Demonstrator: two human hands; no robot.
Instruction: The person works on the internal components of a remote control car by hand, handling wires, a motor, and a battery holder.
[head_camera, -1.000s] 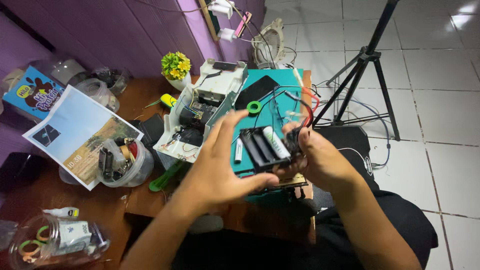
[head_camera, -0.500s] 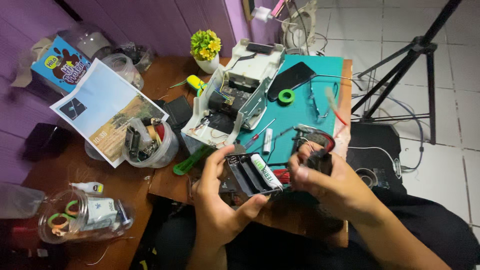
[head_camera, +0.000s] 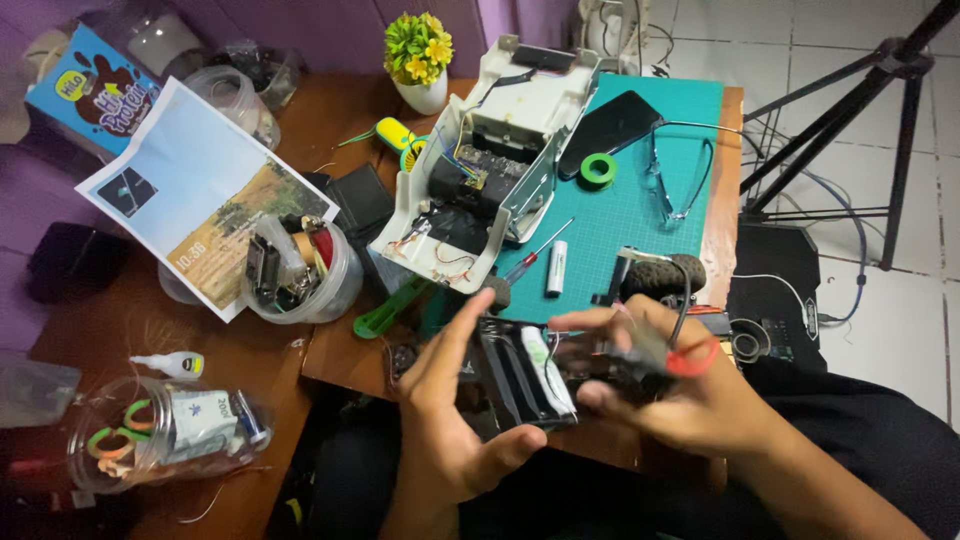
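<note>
Wooden desk (head_camera: 250, 365) against a purple wall, seen from above, with white floor tiles and a black tripod (head_camera: 860, 110) at far right. Far left: a blue drink carton (head_camera: 85, 95), a printed leaflet (head_camera: 195, 195) and, near the front edge, a clear plastic jar (head_camera: 165, 432) lying on its side beside a small glue bottle (head_camera: 170, 365). Next to the leaflet stands a clear tub of small parts (head_camera: 300, 270). At centre, a small pot of yellow flowers (head_camera: 420, 60) stands behind a white toy-car body (head_camera: 495, 160), opened so that its wiring shows, which rests partly on a green cutting mat (head_camera: 640, 215). On the mat lie a black phone (head_camera: 610, 120), a green tape roll (head_camera: 598, 170), a screwdriver (head_camera: 535, 255), a white cylindrical cell (head_camera: 556, 268) and a pair of spectacles (head_camera: 680, 180).

Below the mat, over the person's lap, the left hand (head_camera: 450, 430) cradles a black battery holder (head_camera: 520, 375), thumb and fingers closed round its edges; one white cell sits in it. Right hand (head_camera: 660, 385), blurred by motion, touches the holder's right end with its fingers curled; what they pinch cannot be told, though a black wire and a red wire (head_camera: 695, 355) run beside them.
</note>
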